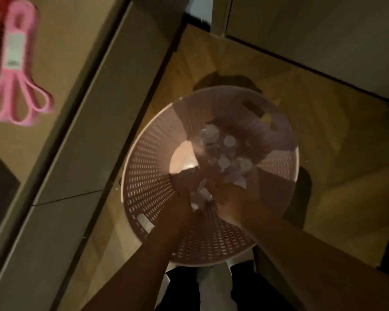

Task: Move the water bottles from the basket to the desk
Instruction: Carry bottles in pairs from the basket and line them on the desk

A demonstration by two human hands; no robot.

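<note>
A round pink perforated basket (153,176) stands on the wooden floor below me. Several clear water bottles with pale caps (228,142) stand upright in its middle. Both my arms reach down into the basket. My left hand (183,194) and my right hand (230,198) lie close together near the basket's near wall. Their fingers curl round a clear water bottle (200,196) that shows between them. The frame is dark and blurred, so the exact grip is hard to make out. The desk (70,41) runs along the left.
A bundle of pink plastic hangers (16,63) lies on the desk top, and a red object sits at the top left corner. The desk's grey front (94,122) stands just left of the basket. A wall and dark skirting (323,81) run behind it.
</note>
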